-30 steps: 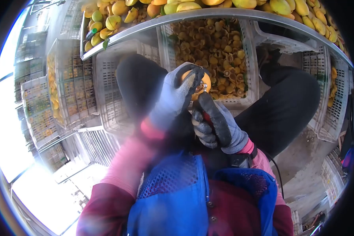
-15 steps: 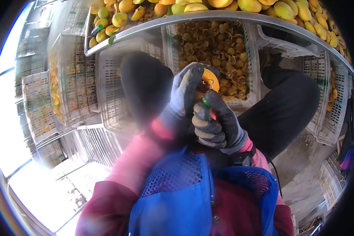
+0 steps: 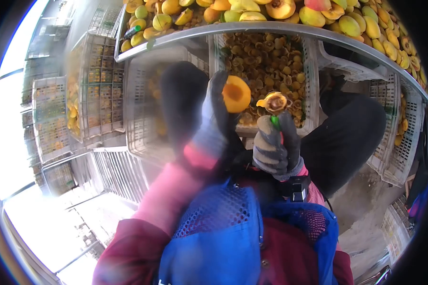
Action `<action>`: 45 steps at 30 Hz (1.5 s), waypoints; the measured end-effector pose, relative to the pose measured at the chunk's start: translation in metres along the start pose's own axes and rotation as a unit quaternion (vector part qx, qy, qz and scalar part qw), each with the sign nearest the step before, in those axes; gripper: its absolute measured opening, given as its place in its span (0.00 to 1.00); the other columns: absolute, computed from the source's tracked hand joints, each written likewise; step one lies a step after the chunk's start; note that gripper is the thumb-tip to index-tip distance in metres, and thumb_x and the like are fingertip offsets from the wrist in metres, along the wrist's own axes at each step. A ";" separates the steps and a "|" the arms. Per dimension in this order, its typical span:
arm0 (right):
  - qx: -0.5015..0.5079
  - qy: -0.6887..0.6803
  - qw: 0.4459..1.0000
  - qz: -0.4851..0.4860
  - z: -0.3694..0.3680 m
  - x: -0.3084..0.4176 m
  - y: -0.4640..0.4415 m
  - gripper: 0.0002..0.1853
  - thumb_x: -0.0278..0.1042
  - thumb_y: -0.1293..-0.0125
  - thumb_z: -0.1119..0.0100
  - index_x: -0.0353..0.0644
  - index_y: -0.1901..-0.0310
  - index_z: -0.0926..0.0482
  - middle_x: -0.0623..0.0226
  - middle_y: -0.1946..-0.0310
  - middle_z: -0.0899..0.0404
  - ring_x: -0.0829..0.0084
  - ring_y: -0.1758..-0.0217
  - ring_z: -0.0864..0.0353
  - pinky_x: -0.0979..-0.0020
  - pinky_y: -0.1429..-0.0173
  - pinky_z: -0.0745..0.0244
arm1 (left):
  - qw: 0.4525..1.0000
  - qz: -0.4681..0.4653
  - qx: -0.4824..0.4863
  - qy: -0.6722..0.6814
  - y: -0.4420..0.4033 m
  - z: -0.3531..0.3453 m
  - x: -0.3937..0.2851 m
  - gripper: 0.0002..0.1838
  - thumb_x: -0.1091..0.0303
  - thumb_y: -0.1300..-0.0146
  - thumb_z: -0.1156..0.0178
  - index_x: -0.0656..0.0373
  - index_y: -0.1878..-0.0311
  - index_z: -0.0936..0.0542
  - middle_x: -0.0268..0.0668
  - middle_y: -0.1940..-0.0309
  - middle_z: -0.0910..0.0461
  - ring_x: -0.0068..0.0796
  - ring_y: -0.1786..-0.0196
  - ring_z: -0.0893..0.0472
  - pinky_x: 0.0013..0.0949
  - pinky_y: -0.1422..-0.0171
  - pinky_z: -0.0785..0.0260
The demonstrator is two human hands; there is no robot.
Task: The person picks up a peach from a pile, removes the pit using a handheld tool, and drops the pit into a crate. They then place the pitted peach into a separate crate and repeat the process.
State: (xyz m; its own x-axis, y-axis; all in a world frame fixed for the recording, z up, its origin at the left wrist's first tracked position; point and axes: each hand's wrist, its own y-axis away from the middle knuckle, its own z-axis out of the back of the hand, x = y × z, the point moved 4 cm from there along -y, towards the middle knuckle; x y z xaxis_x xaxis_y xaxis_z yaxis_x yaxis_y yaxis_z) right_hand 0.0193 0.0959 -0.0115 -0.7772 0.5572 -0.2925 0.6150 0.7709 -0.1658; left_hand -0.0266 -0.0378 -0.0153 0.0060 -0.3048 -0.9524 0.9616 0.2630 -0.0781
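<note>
My left hand (image 3: 213,110), in a grey-and-dark work glove, is closed around a yellow peach half (image 3: 243,98) whose cut face shows a brown hollow in the middle. To the right, my gloved right hand (image 3: 277,148) grips a pitting tool (image 3: 275,122) by its green and red handle. On the tool's upper end sits a cut-out peach pit piece (image 3: 274,101) with a ragged yellow rim; it hides the tool's head. The two hands are apart, above a crate (image 3: 310,88) holding many brownish pit pieces.
A metal-edged tray (image 3: 280,27) full of yellow peaches (image 3: 349,25) curves across the top. Between my knees and that edge stands the pit crate. Other plastic crates (image 3: 138,102) stand at left, and a further crate (image 3: 387,121) at right. A metal railing (image 3: 119,166) is lower left.
My hands have moved apart: the right one went right, drawing the pit piece out on the tool. In my left hand, the peach half now shows its hollow face.
</note>
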 end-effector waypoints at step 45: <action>-0.395 0.442 0.797 0.111 0.024 0.053 0.007 0.23 0.53 0.31 0.52 0.41 0.48 0.28 0.72 0.75 0.27 0.80 0.76 0.31 0.78 0.70 0.34 | 0.903 -0.255 0.175 -0.300 -0.157 -0.021 -0.094 0.25 0.73 0.57 0.27 0.59 0.54 0.26 0.39 0.58 0.22 0.34 0.53 0.21 0.34 0.47 0.30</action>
State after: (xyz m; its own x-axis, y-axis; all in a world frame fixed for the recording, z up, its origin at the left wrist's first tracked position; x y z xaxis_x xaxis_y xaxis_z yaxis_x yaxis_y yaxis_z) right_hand -0.0146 0.1235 -0.0506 -0.6656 0.4374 0.6047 0.7462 0.3821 0.5451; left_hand -0.1842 -0.0315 0.0804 -0.4153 -0.7725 -0.4804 0.9085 -0.3248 -0.2630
